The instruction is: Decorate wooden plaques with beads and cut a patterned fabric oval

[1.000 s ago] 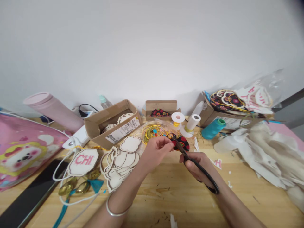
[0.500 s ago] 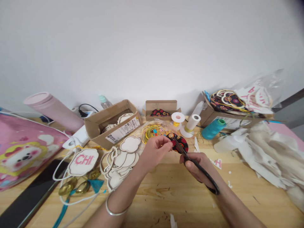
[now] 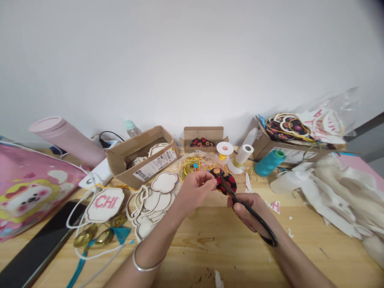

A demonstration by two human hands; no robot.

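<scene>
Scissors (image 3: 229,189) with black handles are in my right hand (image 3: 246,210), its fingers wrapped around the grips. Their blades point up and left, across a dark fabric piece (image 3: 233,182) with a red and yellow pattern. Close to the blade tips, my left hand (image 3: 198,188) has its thumb and fingers pinched at the left edge of that fabric. The fingers partly hide the pinched spot. Behind the hands lies a tangle of yellow cord (image 3: 186,168). White cloud-shaped pieces with brown edges (image 3: 164,182) are piled left of my left hand.
An open cardboard box (image 3: 123,170) stands left, a fuller box (image 3: 261,146) right. White spools (image 3: 245,154) and a teal thread cone (image 3: 269,163) stand behind my right hand. Crumpled pale cloth (image 3: 339,192) lies right. A phone (image 3: 39,248), gold bells (image 3: 104,237) and a pink tumbler (image 3: 70,140) are left.
My left hand has shifted very slightly left, and the fabric at the blades has moved a little. The scissors and my right hand look nearly the same.
</scene>
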